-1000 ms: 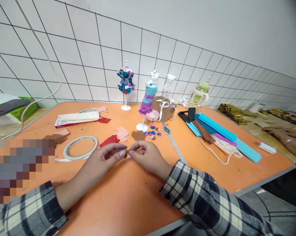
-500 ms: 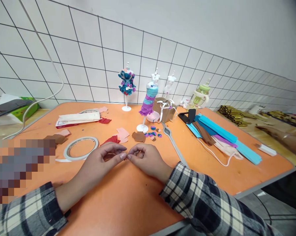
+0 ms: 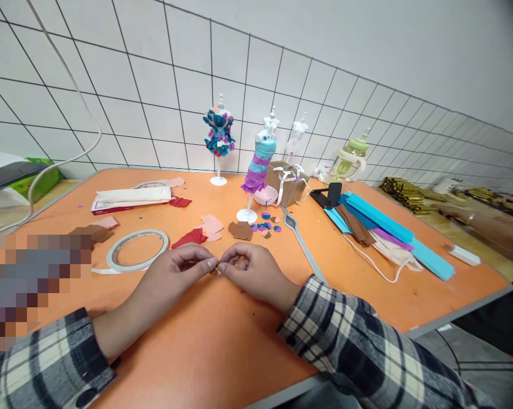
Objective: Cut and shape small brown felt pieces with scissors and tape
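Observation:
My left hand [image 3: 182,270] and my right hand [image 3: 254,270] meet above the orange table [image 3: 188,341], thumbs and fingertips pinched together. Between the fingertips a tiny brownish piece [image 3: 215,271] shows, too small to name. Just beyond my hands lie red paper scraps [image 3: 190,237], pink paper [image 3: 212,226] and a brown paper piece [image 3: 240,230]. Small purple and blue paper bits [image 3: 265,226] are scattered near the base of a small white dress form [image 3: 262,162] wrapped in blue and purple paper.
A tape roll [image 3: 165,250] lies left of my hands. Behind stand a teal-dressed form [image 3: 219,139], a brown box [image 3: 291,190] and a green-lidded bottle [image 3: 349,162]. Folded blue paper [image 3: 379,217] and a black stand [image 3: 333,196] are at the right.
The view has tilted slightly. Both hands stay together at the fingertips, and the small brownish piece between them now shows more below the thumbs.

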Demonstrator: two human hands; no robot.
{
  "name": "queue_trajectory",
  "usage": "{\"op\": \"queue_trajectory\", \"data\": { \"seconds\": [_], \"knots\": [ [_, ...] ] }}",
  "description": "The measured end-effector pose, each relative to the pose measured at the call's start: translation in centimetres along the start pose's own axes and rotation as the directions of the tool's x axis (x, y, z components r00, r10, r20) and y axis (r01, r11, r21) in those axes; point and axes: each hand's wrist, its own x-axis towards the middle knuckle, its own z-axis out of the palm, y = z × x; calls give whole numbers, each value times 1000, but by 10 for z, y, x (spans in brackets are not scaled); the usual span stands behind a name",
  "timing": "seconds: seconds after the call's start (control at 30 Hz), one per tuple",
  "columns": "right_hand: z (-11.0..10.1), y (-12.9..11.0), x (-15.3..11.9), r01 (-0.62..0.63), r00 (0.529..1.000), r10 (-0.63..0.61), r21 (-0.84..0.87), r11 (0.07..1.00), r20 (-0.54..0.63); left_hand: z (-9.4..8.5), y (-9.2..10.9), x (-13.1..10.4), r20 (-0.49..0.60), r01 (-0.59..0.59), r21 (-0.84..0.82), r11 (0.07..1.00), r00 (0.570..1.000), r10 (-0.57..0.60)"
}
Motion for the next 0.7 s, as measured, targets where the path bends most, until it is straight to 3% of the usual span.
{"op": "queue_trajectory", "data": {
  "seconds": [0.13,0.3,0.53,0.7],
  "knots": [
    [-1,0,0,-23,1000,24,56,998,-17,0,-1,0,-46,47,-34,998,998,-48],
    [-1,1,0,-11,1000,11,113,994,1,1,-7,2,-74,-59,63,996,995,64],
    [2,1,1,109,989,-107,16,994,-98,0,-4,1,-32,-91,156,983,995,97],
    [2,2,2,52,996,-47,60,997,-73,0,-4,0,-38,-105,144,984,993,111]
  ]
}}
